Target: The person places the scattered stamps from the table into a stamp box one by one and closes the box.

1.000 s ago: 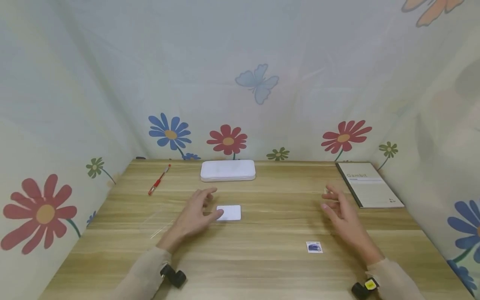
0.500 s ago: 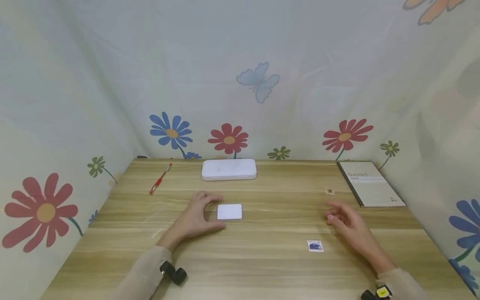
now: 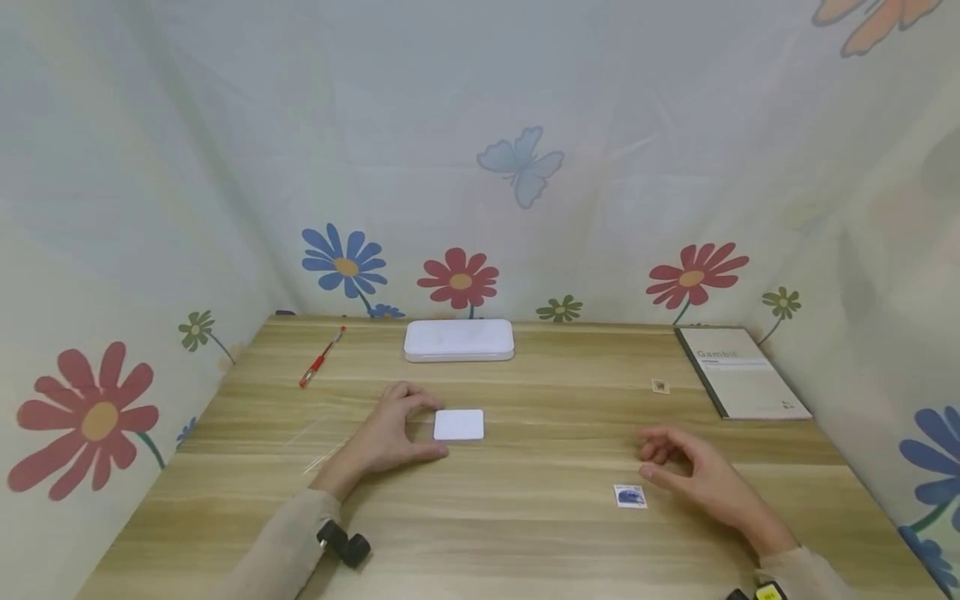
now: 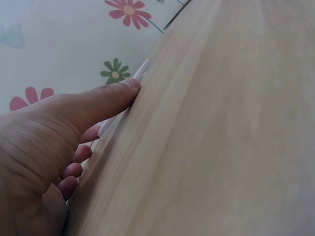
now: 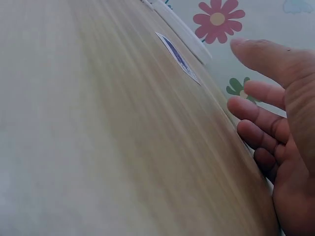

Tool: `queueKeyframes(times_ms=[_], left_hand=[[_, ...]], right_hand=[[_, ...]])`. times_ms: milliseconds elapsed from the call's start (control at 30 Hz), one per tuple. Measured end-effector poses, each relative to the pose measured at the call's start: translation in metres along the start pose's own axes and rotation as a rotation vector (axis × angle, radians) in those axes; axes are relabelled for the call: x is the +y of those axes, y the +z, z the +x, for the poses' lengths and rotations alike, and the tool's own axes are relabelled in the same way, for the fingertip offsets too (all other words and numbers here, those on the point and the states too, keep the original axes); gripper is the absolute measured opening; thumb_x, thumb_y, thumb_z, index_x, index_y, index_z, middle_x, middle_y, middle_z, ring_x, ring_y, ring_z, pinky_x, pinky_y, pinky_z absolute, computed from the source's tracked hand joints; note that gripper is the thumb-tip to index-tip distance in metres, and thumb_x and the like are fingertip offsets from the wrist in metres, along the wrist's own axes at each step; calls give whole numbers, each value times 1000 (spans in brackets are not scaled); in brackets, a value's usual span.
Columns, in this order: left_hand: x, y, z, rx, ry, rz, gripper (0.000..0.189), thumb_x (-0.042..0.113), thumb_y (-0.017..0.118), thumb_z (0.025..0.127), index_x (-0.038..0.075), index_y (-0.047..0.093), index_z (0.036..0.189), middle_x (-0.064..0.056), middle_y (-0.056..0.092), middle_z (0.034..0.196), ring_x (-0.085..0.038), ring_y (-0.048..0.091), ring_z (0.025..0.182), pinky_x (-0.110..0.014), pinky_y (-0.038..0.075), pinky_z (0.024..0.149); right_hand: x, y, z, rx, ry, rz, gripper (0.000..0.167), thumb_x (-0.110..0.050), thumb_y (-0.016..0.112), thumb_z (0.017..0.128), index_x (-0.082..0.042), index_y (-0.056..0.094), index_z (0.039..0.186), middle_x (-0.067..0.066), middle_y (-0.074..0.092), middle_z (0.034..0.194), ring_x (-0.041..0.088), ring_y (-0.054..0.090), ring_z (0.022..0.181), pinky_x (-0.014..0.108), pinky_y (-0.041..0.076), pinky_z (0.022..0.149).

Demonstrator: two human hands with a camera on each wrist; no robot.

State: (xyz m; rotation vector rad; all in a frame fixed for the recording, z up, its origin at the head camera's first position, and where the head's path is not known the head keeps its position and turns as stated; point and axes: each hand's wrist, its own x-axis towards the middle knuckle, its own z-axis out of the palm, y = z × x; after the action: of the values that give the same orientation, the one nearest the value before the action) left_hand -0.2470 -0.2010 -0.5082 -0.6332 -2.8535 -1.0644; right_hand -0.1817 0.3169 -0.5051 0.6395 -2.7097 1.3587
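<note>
A small white card (image 3: 459,425) lies flat on the table. My left hand (image 3: 390,432) rests around its left end, forefinger near the top left corner and thumb just below the bottom left one. In the left wrist view the thumb (image 4: 108,101) partly covers a thin white edge; no pinch is visible. My right hand (image 3: 697,477) hovers low over the table with its fingers loosely bent, holding nothing. Just left of its thumb lies a blue-and-white postage stamp (image 3: 630,497), also seen in the right wrist view. Farther back is a smaller brown stamp (image 3: 660,387).
At the back edge sits a white pencil case (image 3: 459,341). A red pen (image 3: 322,358) lies at the back left, and a notebook (image 3: 742,372) at the back right. Clear plastic sleeves (image 3: 315,446) lie beside my left wrist. Flowered curtains (image 3: 345,150) enclose the table.
My left thumb has come off the card's left edge to just below it, the fingers spreading. My right hand has drawn back from the brown stamp toward the blue one.
</note>
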Motion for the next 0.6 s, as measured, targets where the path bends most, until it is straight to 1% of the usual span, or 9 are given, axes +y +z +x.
queueKeyframes(times_ms=[100,200,267,400,500,600], left_hand=[[-1,2,1,3,4,2,73,55,103,75,23,77,136,-1,58,139,-24,48,132,-55,47,115],[-1,1,1,3,5,3,73,56,102,75,24,78,136,1,58,138,-24,48,131,-54,47,115],[-1,1,1,-1,2,6,74,58,102,75,25,77,136,1,58,138,-24,48,131,-54,47,115],[-3,1,1,-5,-4,6,74,58,102,75,26,77,136,1,58,137,-24,48,131,-54,47,114],[-4,1,0,-4,-2,8,74,58,102,75,25,77,136,1,58,137,-23,48,130,-54,47,113],[-4,1,0,-2,5,4,74,57,102,75,24,78,136,0,58,136,-24,49,129,-54,47,113]], right_hand=[[-1,-1,-3,-28,-4,-24,42,-22,87,99,-15,72,139,-5,75,115,12,67,103,22,52,94],[-1,0,-4,-37,-30,-38,44,-24,92,95,-19,75,135,-6,74,119,13,66,106,21,50,97],[-1,0,-6,-44,-53,-65,46,-27,94,92,-24,76,133,-8,73,122,13,65,108,23,50,98],[0,3,-10,-63,-90,-154,51,-39,98,87,-34,76,132,-13,67,126,10,61,114,27,49,101],[1,4,-10,-74,-119,-191,54,-45,99,83,-37,76,132,-14,63,126,9,59,118,26,46,106],[1,4,-8,-75,-143,-199,51,-45,99,82,-37,78,128,-14,63,125,9,58,118,23,43,108]])
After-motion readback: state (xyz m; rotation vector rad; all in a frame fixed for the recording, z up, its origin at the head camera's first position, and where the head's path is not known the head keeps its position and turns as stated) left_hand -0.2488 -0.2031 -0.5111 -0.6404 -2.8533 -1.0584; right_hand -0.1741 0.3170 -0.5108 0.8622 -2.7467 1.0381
